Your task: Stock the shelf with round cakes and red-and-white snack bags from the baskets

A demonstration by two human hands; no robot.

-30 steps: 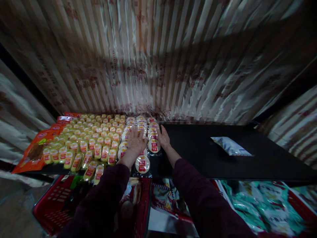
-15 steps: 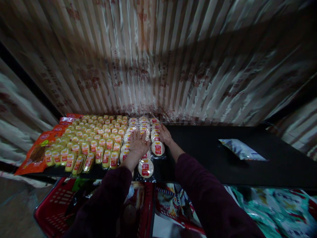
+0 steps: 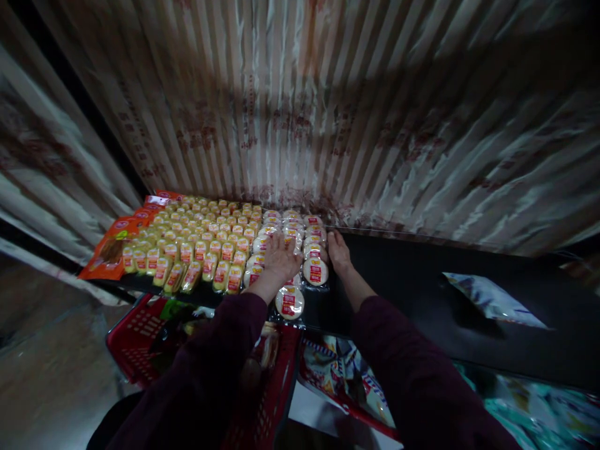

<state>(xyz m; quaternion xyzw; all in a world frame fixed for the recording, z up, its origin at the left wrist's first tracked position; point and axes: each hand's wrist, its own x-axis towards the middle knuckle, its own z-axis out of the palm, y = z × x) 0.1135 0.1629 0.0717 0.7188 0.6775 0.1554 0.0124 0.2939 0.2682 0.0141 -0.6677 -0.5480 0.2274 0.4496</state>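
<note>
My left hand [image 3: 281, 257] lies flat with fingers stretched over the middle row of round, clear-wrapped pastries [image 3: 289, 302], hiding part of that row. Beside the right-hand row of the same round pastries [image 3: 315, 271], my right hand [image 3: 339, 251] stands on edge, fingers extended away from me and its palm side toward the row. Whether its fingers touch the wrappers I cannot tell. To the left, many small yellow wrapped cakes [image 3: 201, 237] fill the shelf in close rows.
Orange bags [image 3: 109, 251] lie at the shelf's left end. A blue-white packet [image 3: 492, 300] rests on the black shelf [image 3: 407, 281] to the right. Below are a red basket [image 3: 135, 331], packets [image 3: 342, 375] and green bags [image 3: 539, 406]. A striped sheet [image 3: 290, 125] hangs behind.
The view has shifted, so the shelf sits farther right in the picture. My right hand is slightly farther from the right-hand pastry row. My left hand stays over the middle row.
</note>
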